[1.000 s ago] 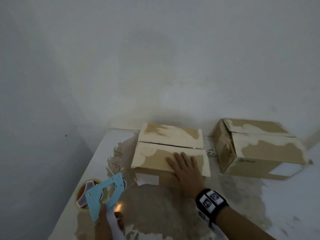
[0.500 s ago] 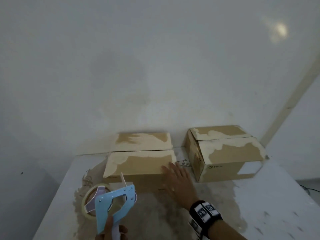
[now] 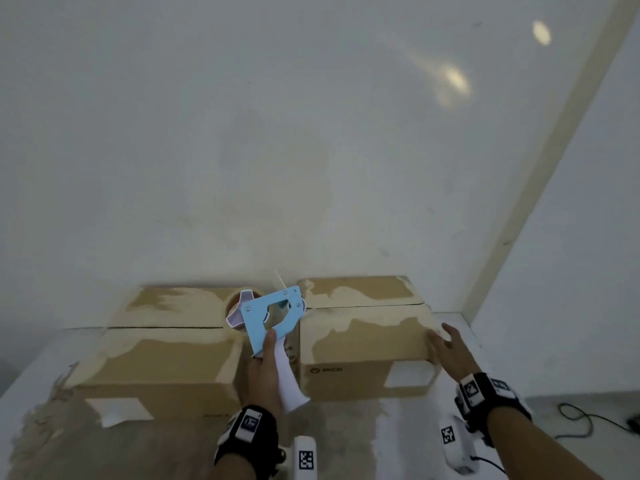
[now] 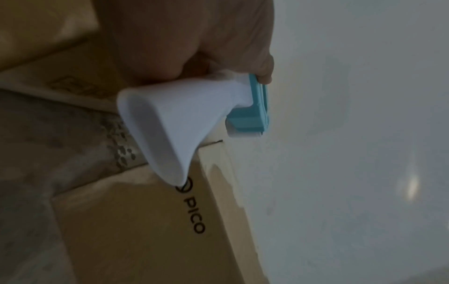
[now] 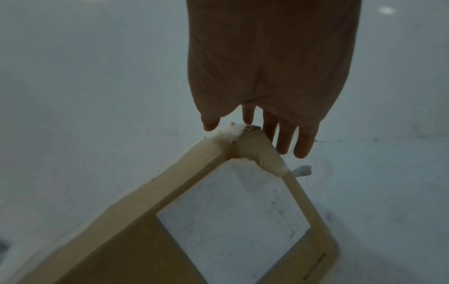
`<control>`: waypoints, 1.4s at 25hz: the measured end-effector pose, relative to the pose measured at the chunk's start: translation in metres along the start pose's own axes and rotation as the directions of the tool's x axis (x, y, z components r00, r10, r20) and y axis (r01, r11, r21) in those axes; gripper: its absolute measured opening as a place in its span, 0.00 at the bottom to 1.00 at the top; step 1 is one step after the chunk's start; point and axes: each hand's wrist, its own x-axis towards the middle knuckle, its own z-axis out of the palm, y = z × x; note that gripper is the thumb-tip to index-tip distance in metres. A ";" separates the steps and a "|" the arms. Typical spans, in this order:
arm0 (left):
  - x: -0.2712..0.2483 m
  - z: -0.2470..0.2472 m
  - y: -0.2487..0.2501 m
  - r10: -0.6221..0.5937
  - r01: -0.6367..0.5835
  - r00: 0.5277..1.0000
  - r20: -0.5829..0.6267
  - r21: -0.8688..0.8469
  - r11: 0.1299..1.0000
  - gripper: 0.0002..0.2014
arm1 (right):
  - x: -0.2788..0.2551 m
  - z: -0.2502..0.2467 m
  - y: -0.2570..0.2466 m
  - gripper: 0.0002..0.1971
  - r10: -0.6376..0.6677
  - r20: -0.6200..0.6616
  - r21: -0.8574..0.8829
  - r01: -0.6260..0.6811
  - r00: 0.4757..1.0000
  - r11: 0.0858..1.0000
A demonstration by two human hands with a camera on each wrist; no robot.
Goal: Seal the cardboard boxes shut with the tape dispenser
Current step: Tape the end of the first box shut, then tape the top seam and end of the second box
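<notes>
I see two tan cardboard boxes side by side on the table, flaps down, seams untaped: left box [image 3: 162, 355] worn pale, right box [image 3: 363, 344] with a PICO logo and white label. Blue tape dispenser [image 3: 273, 317], white handle, held raised above the gap between them.

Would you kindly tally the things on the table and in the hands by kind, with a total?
Cardboard boxes: 2, the left box and the right box.
Tape dispensers: 1, the blue tape dispenser, gripped by the left hand.
White labels on the box fronts: 2, one per box.
Total: 5.
</notes>
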 end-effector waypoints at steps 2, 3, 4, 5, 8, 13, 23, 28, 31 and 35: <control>-0.003 0.016 -0.009 -0.021 0.021 1.000 -0.016 0.024 0.999 0.19 | 0.010 0.003 0.004 0.31 -0.048 0.105 -0.040 0.053 0.993 0.998; 0.000 0.020 -0.017 -0.046 0.046 0.999 -0.025 0.028 0.999 0.21 | 0.012 0.005 0.005 0.31 -0.047 0.135 -0.007 0.048 0.990 0.999; 0.000 0.023 -0.023 -0.053 0.054 0.998 -0.023 0.036 0.998 0.23 | 0.014 0.003 0.006 0.30 -0.044 0.149 0.021 0.041 0.988 0.999; 0.003 0.022 -0.032 -0.081 0.082 0.996 -0.025 0.029 0.996 0.26 | 0.014 0.003 0.008 0.30 -0.044 0.151 0.032 0.040 0.987 0.999; -0.018 0.022 -0.019 -0.095 0.097 0.993 -0.067 0.018 0.995 0.29 | 0.003 0.004 0.007 0.28 -0.064 0.156 0.029 0.060 0.986 0.998; -0.059 0.003 -0.018 -0.003 0.002 0.999 -0.044 -0.005 1.000 0.26 | -0.045 -0.009 0.027 0.23 -0.100 0.174 0.056 0.092 0.980 0.994; -0.152 -0.075 -0.056 -0.121 0.126 0.991 0.058 -0.109 0.986 0.54 | -0.173 -0.048 0.088 0.17 -0.044 0.238 0.067 0.029 0.970 0.997; -0.186 -0.119 -0.081 -0.352 0.353 0.936 -0.031 0.107 0.930 0.55 | -0.214 -0.061 0.110 0.17 -0.040 0.222 0.023 0.036 0.974 0.999; -0.186 -0.147 -0.086 -0.210 0.209 0.978 0.017 0.044 0.977 0.53 | -0.223 -0.069 0.109 0.17 -0.039 0.267 0.025 0.033 0.963 0.999; -0.207 -0.111 -0.024 0.035 -0.035 0.999 -0.007 -0.070 0.997 0.15 | -0.228 -0.081 0.103 0.22 -0.103 0.165 -0.064 0.115 0.981 0.991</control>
